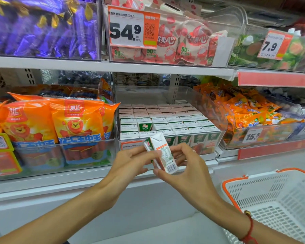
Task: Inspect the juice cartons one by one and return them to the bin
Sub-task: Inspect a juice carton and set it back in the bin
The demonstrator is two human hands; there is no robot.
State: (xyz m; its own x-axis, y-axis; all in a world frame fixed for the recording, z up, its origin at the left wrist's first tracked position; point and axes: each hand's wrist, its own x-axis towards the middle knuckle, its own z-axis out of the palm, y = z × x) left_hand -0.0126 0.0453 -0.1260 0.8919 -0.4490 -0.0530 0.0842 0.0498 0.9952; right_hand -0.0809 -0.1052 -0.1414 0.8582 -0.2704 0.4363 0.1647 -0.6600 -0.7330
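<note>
A small white and green juice carton (163,153) is held tilted in front of the shelf, its barcode side facing me. My left hand (130,164) holds it from the left with fingers on its side. My right hand (185,166) pinches it from the right, thumb under its lower end. Behind it stands a clear plastic bin (218,120) packed with several rows of the same cartons. One gap in the second row from the front shows the green face of a carton (144,126).
Orange sausage packs (60,124) fill the bin to the left, orange candy bags (245,110) the bin to the right. A white basket with an orange rim (271,199) sits low at the right. Upper shelf bins hold purple and pink sweets.
</note>
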